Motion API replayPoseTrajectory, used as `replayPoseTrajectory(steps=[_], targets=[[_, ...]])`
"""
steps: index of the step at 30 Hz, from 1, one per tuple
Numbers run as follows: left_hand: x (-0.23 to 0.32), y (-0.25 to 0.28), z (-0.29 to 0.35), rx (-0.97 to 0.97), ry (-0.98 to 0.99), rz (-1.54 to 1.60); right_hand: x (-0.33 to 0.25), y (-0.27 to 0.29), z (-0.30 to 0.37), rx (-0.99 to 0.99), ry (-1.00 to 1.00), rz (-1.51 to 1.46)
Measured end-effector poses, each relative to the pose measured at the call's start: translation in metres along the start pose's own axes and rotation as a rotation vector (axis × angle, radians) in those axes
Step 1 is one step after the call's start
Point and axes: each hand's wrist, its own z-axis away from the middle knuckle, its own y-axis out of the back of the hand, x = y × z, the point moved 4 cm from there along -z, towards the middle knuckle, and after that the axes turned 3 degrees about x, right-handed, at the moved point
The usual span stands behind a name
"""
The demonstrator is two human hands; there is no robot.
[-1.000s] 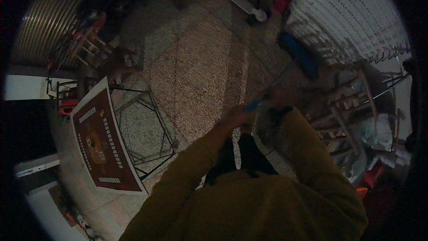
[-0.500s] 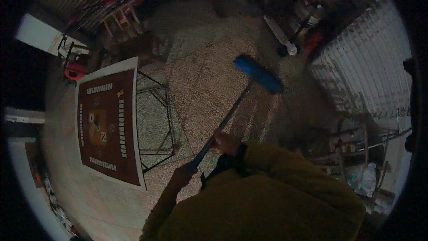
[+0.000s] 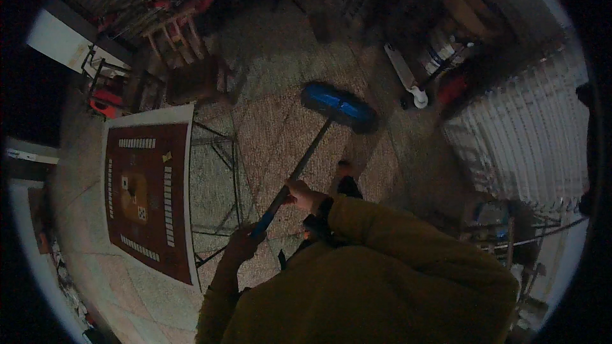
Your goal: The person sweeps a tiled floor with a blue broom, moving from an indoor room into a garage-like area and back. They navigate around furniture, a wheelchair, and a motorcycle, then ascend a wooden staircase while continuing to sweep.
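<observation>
- While I watch remotely, the left hand [image 3: 241,245] is wrapped round the broom [image 3: 313,146] near its blue handle end, just right of the brown-topped table [image 3: 181,216].
- Right hand [image 3: 306,196] clasps it farther along, a bit more to that table's right.
- Blue broom head [image 3: 338,105] sits right of the table's far edge.
- Wooden chair [image 3: 193,81]: just beyond the table.
- White scooter [image 3: 401,70]: well beyond it, rightward.

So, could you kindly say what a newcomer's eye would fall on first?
Probably the blue broom near the middle, its handle gripped by the left hand and, farther along, the right hand. Next, likely the red-brown tabletop at the left, edged in white, with rows of white rectangles. The pale ribbed surface at the right may follow.
</observation>
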Motion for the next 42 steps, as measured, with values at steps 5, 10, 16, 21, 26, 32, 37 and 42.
replayPoseTrajectory(steps=[5, 10, 16, 21, 26, 32, 37, 42], targets=[[0.099, -0.016, -0.083, 0.017, -0.320, -0.135, -0.113, 0.042, -0.028, -0.642, 0.127, -0.109], [0.191, -0.081, -0.186, -0.086, -0.152, 0.290, -0.239, 0.157, -0.033, 0.234, 0.352, 0.633], [0.269, -0.105, -0.239, -0.196, -0.129, 0.239, -0.327, 0.198, -0.043, 0.194, 0.473, 0.764], [0.248, -0.077, -0.245, -0.224, -0.038, 0.194, -0.313, 0.187, -0.065, 0.130, 0.389, 0.492], [0.194, -0.045, -0.221, -0.040, -0.039, 0.303, -0.265, 0.175, -0.095, 0.127, 0.110, 0.218], [0.076, -0.026, -0.138, 0.275, -0.353, -0.132, -0.146, 0.058, -0.088, -0.670, -0.157, -0.177], [-0.004, -0.070, -0.023, -0.036, 0.386, 0.946, -0.077, 0.010, -0.049, -0.569, -0.528, 0.596], [0.006, -0.090, -0.004, 0.091, 0.387, 1.103, -0.041, 0.021, -0.064, -0.248, -1.073, 0.351]])
